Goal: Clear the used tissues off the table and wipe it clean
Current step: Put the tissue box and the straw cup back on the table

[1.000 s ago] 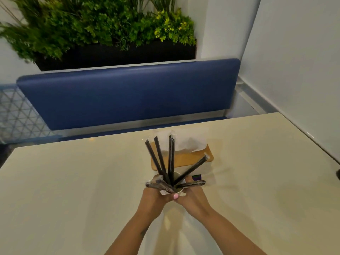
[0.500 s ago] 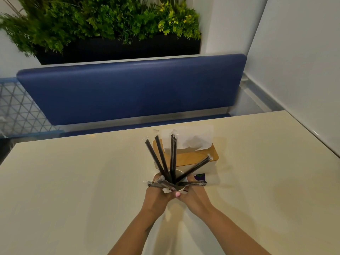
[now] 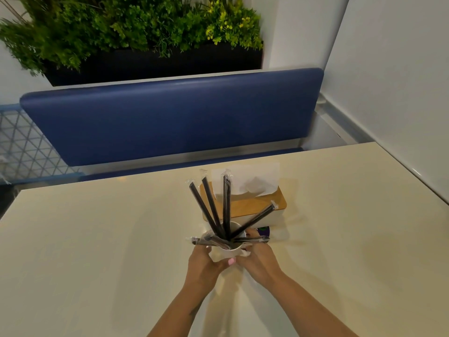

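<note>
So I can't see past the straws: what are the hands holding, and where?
Both hands, left and right, grip the white cup of wrapped straws around its sides.

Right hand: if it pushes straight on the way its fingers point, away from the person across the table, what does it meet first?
The right hand already grips the white cup of wrapped black straws. Going on, it would probably meet the wooden-lidded tissue box just behind, though the gap is hard to judge.
</note>
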The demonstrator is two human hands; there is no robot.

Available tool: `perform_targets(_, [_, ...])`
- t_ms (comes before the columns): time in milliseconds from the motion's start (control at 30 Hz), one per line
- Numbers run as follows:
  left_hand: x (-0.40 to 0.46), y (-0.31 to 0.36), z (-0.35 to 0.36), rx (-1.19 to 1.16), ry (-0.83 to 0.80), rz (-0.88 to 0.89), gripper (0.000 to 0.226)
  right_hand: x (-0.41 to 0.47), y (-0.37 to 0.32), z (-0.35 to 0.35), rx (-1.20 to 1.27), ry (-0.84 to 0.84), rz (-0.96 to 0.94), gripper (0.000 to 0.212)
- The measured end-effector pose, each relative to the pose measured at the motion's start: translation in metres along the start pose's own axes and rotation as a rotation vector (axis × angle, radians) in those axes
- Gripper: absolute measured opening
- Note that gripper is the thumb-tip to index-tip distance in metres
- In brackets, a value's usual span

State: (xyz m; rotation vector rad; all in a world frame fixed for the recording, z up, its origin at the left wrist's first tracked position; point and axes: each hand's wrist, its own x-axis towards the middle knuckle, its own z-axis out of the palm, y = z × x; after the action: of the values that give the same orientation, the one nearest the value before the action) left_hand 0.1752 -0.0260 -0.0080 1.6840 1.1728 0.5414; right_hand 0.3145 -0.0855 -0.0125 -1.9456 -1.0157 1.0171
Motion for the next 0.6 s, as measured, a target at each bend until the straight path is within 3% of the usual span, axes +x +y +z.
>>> perform_targets(200, [-0.018,-0.006,0.009,0.091,0.07,-0.159,0.039,-0.002,0.01,-0.004,-0.146,0.062,0.04,0.05])
perform_targets(300, [-0.031,-0.013,0.02,0.174,0.023,-0.113,0.028,-0.009,0.015,-0.012,-0.142,0.106,0.08,0.06])
perform_targets(433, [-0.042,-0.006,0.042,0.086,-0.184,-0.08,0.019,-0.022,0.025,-0.026,-0.094,0.149,0.107,0.069])
perform_targets(600, [-0.04,0.018,0.07,0.118,-0.363,-0.02,0.039,-0.038,0.038,-0.054,-0.028,0.238,0.11,0.066])
